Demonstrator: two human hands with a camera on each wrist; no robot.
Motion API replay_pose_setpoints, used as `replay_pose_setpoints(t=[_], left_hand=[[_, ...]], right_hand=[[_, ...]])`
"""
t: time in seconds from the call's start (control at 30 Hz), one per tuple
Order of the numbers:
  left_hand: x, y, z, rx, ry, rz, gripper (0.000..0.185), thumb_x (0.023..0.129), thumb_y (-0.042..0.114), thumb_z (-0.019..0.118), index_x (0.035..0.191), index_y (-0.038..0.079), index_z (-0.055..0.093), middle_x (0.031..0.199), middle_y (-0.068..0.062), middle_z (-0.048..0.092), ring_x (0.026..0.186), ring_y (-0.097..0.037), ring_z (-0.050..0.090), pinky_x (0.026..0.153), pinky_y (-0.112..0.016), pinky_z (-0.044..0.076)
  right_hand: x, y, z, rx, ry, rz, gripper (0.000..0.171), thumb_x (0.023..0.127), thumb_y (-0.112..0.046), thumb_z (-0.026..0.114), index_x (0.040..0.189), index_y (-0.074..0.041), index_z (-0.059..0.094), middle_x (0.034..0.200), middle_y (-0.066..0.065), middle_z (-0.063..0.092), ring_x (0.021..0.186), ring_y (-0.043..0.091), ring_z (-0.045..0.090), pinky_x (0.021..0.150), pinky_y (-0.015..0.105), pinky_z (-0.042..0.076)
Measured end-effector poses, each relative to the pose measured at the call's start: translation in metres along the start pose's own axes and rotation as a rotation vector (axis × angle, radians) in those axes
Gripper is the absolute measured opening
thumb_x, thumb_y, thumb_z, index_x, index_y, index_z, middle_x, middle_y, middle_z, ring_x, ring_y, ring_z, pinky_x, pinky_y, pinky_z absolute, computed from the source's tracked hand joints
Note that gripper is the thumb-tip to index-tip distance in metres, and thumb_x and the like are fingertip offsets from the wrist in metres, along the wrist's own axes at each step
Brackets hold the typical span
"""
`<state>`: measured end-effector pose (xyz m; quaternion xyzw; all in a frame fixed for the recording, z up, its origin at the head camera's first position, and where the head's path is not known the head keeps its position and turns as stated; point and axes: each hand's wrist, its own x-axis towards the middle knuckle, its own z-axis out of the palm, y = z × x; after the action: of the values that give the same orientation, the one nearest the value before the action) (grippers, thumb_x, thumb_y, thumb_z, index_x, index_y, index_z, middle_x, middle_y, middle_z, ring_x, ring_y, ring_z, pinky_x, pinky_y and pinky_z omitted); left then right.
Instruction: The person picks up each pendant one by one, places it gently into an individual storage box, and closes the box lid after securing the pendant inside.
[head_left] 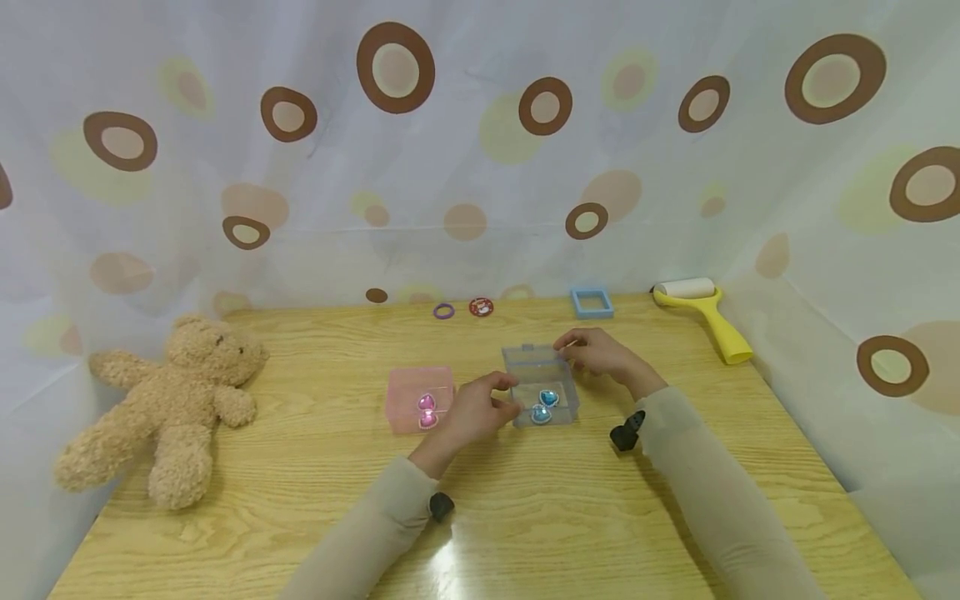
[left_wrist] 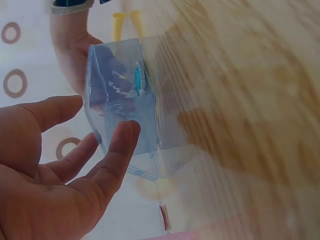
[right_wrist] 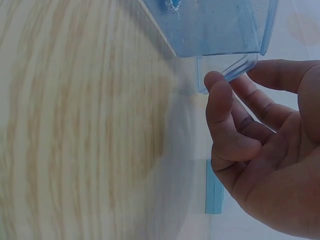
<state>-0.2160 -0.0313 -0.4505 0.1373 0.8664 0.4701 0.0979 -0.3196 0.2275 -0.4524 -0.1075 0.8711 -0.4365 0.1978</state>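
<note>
A clear blue plastic box [head_left: 542, 367] stands mid-table with two blue heart gems [head_left: 545, 405] inside. My left hand [head_left: 506, 398] is at its near left side, fingers fairly straight. In the left wrist view one fingertip [left_wrist: 125, 132] touches the box wall [left_wrist: 120, 95] and the thumb stays apart from it. My right hand [head_left: 570, 350] is at the box's far right corner. In the right wrist view its thumb and fingers [right_wrist: 235, 77] pinch the tab of the lid [right_wrist: 227, 70]. A pink box [head_left: 408, 392] with two pink heart gems [head_left: 427, 411] sits just left of my left hand.
A teddy bear [head_left: 168, 408] lies at the table's left edge. Along the back stand a purple ring [head_left: 443, 312], a red round badge [head_left: 481, 307], a blue square frame [head_left: 592, 302] and a yellow lint roller [head_left: 701, 312]. Spotted curtain closes off three sides.
</note>
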Motion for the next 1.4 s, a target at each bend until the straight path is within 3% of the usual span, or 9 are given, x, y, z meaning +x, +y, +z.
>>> replay_pose_setpoints(t=[0.4, 0.67, 0.9, 1.1, 1.4], left_hand=[[0.002, 0.001, 0.000, 0.071, 0.013, 0.004, 0.039, 0.093, 0.022, 0.070, 0.129, 0.009, 0.063, 0.133, -0.013, 0.065, 0.106, -0.029, 0.072, 0.078, -0.033, 0.059], [0.004, 0.002, -0.002, 0.109, -0.003, -0.020, 0.039, 0.093, 0.023, 0.070, 0.129, 0.011, 0.063, 0.133, -0.013, 0.064, 0.103, -0.025, 0.070, 0.083, -0.035, 0.057], [0.004, 0.002, -0.003, 0.115, -0.012, -0.012, 0.039, 0.093, 0.024, 0.071, 0.129, 0.011, 0.063, 0.131, -0.014, 0.065, 0.104, -0.025, 0.070, 0.085, -0.037, 0.057], [0.005, 0.002, -0.003, 0.119, -0.012, -0.017, 0.039, 0.093, 0.024, 0.071, 0.129, 0.011, 0.064, 0.132, -0.013, 0.065, 0.105, -0.025, 0.070, 0.086, -0.037, 0.056], [0.004, 0.004, -0.004, 0.126, -0.017, -0.019, 0.039, 0.092, 0.023, 0.072, 0.128, 0.011, 0.064, 0.131, -0.013, 0.066, 0.104, -0.026, 0.070, 0.085, -0.037, 0.056]], right_hand=[[-0.002, 0.001, 0.000, -0.006, 0.042, -0.033, 0.035, 0.106, -0.022, 0.048, 0.134, -0.003, 0.055, 0.120, 0.021, 0.061, 0.090, 0.028, 0.062, 0.055, 0.028, 0.038], [-0.001, -0.002, -0.002, 0.021, 0.120, -0.044, 0.034, 0.105, -0.024, 0.049, 0.134, -0.006, 0.052, 0.120, 0.019, 0.060, 0.092, 0.028, 0.061, 0.067, 0.034, 0.047], [-0.004, -0.003, -0.005, 0.100, 0.176, -0.042, 0.044, 0.106, -0.028, 0.047, 0.144, -0.006, 0.043, 0.121, 0.020, 0.064, 0.090, 0.026, 0.061, 0.064, 0.031, 0.044], [-0.011, -0.007, -0.007, 0.159, 0.168, -0.052, 0.046, 0.108, -0.035, 0.041, 0.140, -0.003, 0.051, 0.123, 0.016, 0.061, 0.089, 0.020, 0.059, 0.061, 0.026, 0.042], [-0.023, -0.012, -0.013, 0.213, 0.141, -0.096, 0.050, 0.107, -0.046, 0.037, 0.125, -0.005, 0.059, 0.093, 0.006, 0.060, 0.071, 0.018, 0.054, 0.054, 0.026, 0.034]])
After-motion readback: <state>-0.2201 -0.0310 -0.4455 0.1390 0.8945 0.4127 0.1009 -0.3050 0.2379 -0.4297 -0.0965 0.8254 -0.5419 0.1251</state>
